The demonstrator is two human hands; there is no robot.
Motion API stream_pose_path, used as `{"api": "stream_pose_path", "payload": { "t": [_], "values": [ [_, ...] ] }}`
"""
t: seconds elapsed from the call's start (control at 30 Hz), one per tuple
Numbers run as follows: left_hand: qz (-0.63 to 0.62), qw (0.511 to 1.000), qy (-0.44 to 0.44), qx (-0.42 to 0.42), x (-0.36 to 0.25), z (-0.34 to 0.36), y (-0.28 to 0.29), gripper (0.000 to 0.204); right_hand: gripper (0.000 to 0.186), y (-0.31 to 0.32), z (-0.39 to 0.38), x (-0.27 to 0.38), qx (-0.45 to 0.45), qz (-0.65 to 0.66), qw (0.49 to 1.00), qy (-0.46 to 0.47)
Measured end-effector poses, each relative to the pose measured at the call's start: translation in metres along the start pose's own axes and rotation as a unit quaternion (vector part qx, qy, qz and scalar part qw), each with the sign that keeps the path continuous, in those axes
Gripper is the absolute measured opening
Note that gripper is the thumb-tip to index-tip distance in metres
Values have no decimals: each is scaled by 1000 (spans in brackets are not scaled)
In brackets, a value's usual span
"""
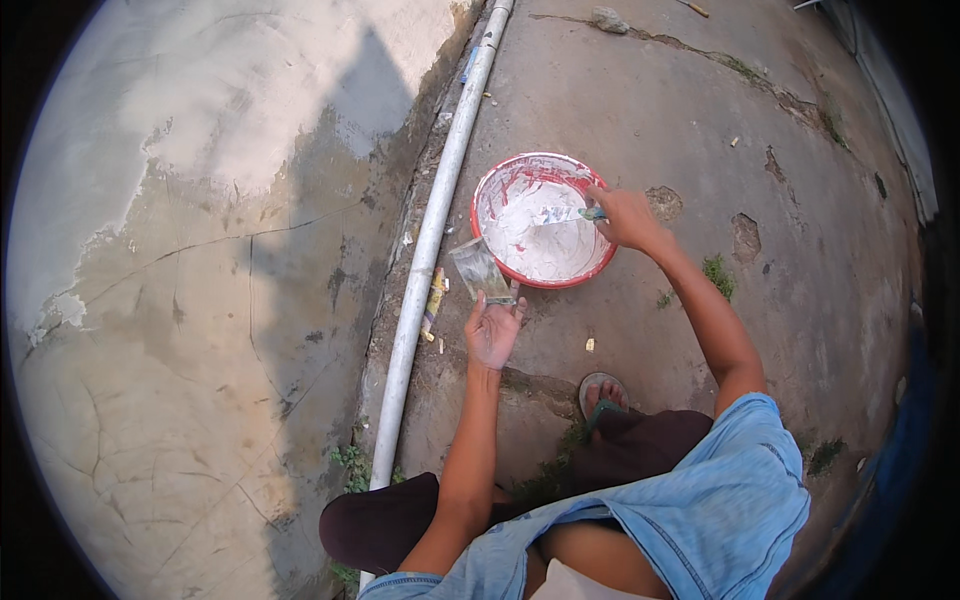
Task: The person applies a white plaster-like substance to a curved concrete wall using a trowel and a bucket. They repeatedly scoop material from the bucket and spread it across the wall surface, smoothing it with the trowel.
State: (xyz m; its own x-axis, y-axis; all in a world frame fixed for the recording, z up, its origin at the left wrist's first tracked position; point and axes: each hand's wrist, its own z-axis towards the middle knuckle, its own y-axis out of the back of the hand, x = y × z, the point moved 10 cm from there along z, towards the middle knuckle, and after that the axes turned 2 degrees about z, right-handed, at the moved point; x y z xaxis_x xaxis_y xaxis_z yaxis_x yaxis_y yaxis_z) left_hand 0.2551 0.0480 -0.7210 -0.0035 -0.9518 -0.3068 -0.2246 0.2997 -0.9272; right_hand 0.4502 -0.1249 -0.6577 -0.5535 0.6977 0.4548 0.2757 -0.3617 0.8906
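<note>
While, in the head view, the right hand [625, 218] grasps a flat, pale-bladed, green-handled scraper [560, 215] over white paste [560, 252] in the round red basin [550, 285], the left hand [492, 335] holds a greyish rectangular plate [478, 268] alongside; a shallow scraper angle should lift paste cleanly.

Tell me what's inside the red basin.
Inside the basin: whitish paste, smeared up the wall. The right hand's knife overlaps it; contact is unclear. The paste covers the basin's bottom, so that can't be seen.
</note>
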Motion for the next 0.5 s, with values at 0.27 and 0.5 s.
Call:
{"api": "stream_pose_path", "payload": {
  "t": [0.27, 0.5],
  "values": [
    [-6, 1000, 1, -5, 0, 4, -6, 35, 22, -7, -3, -17, 5, -36, 999, -12],
    [7, 1000, -9, 1, -1, 6, -26, 37, 8, 3, 0, 12, -79, -105, 988, 85]
  ]
}}
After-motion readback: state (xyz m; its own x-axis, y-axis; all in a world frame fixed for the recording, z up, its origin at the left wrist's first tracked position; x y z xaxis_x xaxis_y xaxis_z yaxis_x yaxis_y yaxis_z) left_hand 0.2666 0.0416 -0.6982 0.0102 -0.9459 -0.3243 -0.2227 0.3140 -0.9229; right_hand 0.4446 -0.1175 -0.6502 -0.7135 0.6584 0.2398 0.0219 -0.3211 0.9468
